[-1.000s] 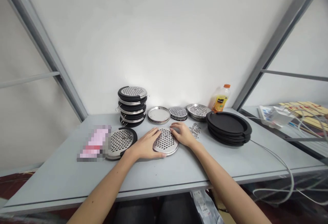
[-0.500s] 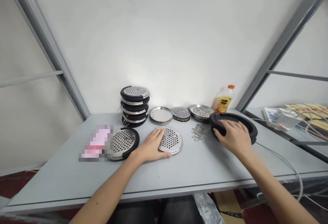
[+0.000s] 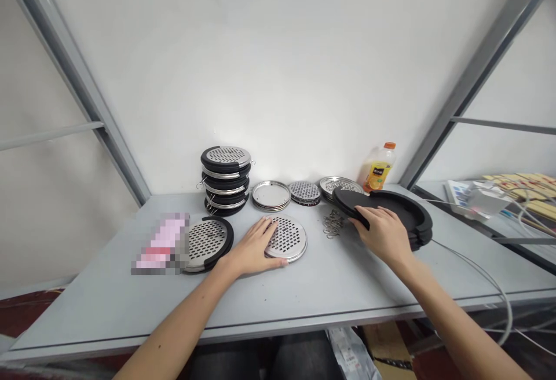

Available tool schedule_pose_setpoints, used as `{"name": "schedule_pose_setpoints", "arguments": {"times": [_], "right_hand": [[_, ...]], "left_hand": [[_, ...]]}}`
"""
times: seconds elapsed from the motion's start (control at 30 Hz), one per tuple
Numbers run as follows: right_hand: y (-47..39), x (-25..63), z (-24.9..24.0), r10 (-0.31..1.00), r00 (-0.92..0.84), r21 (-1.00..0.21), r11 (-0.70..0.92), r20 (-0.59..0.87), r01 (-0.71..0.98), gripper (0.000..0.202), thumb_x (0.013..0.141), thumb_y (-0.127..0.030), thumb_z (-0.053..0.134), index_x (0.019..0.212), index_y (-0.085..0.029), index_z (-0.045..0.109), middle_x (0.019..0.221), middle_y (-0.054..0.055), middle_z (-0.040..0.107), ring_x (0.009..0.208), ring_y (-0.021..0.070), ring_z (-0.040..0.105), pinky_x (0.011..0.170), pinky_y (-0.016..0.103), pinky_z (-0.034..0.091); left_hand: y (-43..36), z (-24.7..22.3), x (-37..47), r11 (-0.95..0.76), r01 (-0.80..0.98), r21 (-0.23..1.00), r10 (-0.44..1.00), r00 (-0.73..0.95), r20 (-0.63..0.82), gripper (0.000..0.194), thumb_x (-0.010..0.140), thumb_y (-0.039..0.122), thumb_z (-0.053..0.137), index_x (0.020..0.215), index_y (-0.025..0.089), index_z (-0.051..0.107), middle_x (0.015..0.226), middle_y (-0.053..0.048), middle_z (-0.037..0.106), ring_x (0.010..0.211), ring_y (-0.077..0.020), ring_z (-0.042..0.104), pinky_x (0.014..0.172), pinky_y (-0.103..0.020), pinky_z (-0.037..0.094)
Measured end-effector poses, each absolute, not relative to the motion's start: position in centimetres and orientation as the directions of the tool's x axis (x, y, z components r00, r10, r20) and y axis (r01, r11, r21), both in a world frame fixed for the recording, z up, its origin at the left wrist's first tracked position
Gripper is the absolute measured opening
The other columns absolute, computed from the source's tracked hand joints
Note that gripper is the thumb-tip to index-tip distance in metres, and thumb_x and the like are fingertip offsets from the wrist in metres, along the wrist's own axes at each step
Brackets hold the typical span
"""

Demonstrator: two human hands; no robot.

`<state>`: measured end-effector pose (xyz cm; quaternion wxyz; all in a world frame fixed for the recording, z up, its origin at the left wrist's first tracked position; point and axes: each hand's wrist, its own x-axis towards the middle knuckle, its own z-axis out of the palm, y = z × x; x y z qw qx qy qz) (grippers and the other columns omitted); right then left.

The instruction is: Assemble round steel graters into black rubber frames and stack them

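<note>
My left hand [image 3: 253, 248] rests with spread fingers on the left edge of a perforated metal disc [image 3: 287, 237]. Farther right, my right hand [image 3: 382, 232] pinches the near edge of a round black piece [image 3: 350, 201], lifted and tilted over the left side of a stack of black rings [image 3: 412, 215]. Small metal hooks [image 3: 333, 223] lie just left of that hand. Left of my left hand is a perforated disc with a black rim [image 3: 209, 244]. Behind it stands a pile of similar black-rimmed discs [image 3: 226, 180] with hooks sticking out.
Along the wall lie plain metal plates [image 3: 271, 194], small perforated discs [image 3: 304, 190] and larger perforated discs [image 3: 341, 185]. An orange juice bottle [image 3: 379, 168] stands behind the black stack. A blurred pink item [image 3: 163, 241] is at the left; cables [image 3: 473, 270] run at the right.
My right hand has moved slightly left, bringing a black piece off the stack toward the hooks. My left hand stays on the metal disc. The view has shifted slightly.
</note>
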<state>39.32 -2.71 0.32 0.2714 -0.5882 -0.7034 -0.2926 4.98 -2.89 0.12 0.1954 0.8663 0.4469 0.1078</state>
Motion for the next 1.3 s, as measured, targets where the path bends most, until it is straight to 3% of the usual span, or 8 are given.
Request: {"name": "schedule_pose_setpoints", "arguments": {"times": [0.13,0.27,0.37,0.57,0.73,0.97,1.17,1.3], "right_hand": [[-3.1,37.7,0.9,0.617,-0.140,0.012,0.206,0.774,0.978,0.033,0.089,-0.037,0.049,0.102,-0.013,0.068,0.093,0.014,0.072,0.085,0.0277,0.066,0.082,0.040,0.049],[-3.8,35.0,1.9,0.609,-0.024,-0.216,0.318,0.793,0.923,0.032,0.086,-0.040,0.057,0.105,-0.017,0.067,0.098,0.013,0.071,0.087,0.0274,0.067,0.079,0.039,0.052],[-3.7,32.5,2.9,0.650,-0.077,-0.357,0.508,0.756,0.784,0.029,0.083,-0.040,0.062,0.102,-0.019,0.069,0.097,0.011,0.071,0.086,0.0253,0.067,0.077,0.038,0.055],[-0.2,27.7,2.7,0.477,-0.504,-0.111,0.796,0.720,0.595,0.021,0.085,-0.023,0.061,0.104,-0.020,0.068,0.100,0.009,0.070,0.098,0.0255,0.060,0.085,0.044,0.051],[1.6,25.4,0.5,0.383,-0.578,-0.013,0.841,0.720,0.541,0.023,0.088,-0.019,0.056,0.108,-0.020,0.066,0.100,0.009,0.069,0.101,0.0237,0.058,0.087,0.043,0.050],[-0.2,24.2,-1.2,0.364,-0.468,-0.006,0.794,0.805,0.608,0.034,0.085,-0.018,0.055,0.118,-0.021,0.059,0.111,0.010,0.066,0.112,0.0266,0.054,0.094,0.047,0.047],[0.4,25.7,-0.8,0.526,-0.167,-0.268,0.652,0.834,0.709,0.063,0.076,-0.013,0.059,0.137,-0.019,0.043,0.135,0.014,0.049,0.129,0.0295,0.042,0.107,0.050,0.037],[1.6,27.3,-1.1,0.636,-0.155,-0.432,0.663,0.756,0.612,0.068,0.073,-0.008,0.056,0.138,-0.019,0.042,0.136,0.013,0.051,0.126,0.0269,0.047,0.105,0.048,0.041]], "left_hand": [[-2.8,-0.4,5.7,-0.524,0.734,0.432,0.821,0.570,0.029,0.104,0.073,0.075,0.052,0.151,0.016,0.017,0.159,-0.010,0.009,0.146,-0.0281,0.003,0.119,-0.041,0.013],[-2.9,-1.0,6.8,-0.547,0.698,0.462,0.814,0.572,0.100,0.097,0.079,0.070,0.050,0.151,0.015,0.016,0.158,-0.011,0.010,0.146,-0.0288,0.004,0.119,-0.043,0.013],[-2.9,-0.9,7.0,-0.587,0.652,0.480,0.808,0.514,0.289,0.085,0.085,0.056,0.053,0.151,0.019,0.013,0.158,-0.011,0.012,0.145,-0.0274,0.013,0.117,-0.044,0.022],[-2.4,-0.3,6.1,-0.663,0.713,0.228,0.615,0.346,0.709,0.053,0.094,0.017,0.043,0.145,0.019,0.028,0.153,-0.013,0.027,0.142,-0.0246,0.024,0.114,-0.046,0.031],[-1.9,0.0,5.4,-0.619,0.785,0.010,0.575,0.444,0.687,0.045,0.088,0.004,0.044,0.130,0.017,0.051,0.142,-0.012,0.047,0.140,-0.0304,0.029,0.113,-0.055,0.030],[-1.9,0.7,4.6,-0.675,0.734,0.069,0.588,0.479,0.652,0.036,0.087,0.003,0.048,0.118,0.016,0.059,0.122,-0.008,0.063,0.133,-0.0255,0.041,0.112,-0.049,0.035],[-1.6,1.4,3.3,-0.726,0.655,0.210,0.611,0.474,0.634,0.032,0.090,0.008,0.048,0.119,0.017,0.057,0.128,-0.008,0.060,0.134,-0.0233,0.041,0.109,-0.044,0.040],[-1.5,2.0,2.7,-0.788,0.545,0.288,0.586,0.519,0.621,0.030,0.091,0.011,0.048,0.119,0.019,0.056,0.133,-0.007,0.057,0.136,-0.0209,0.039,0.112,-0.044,0.037]]}}
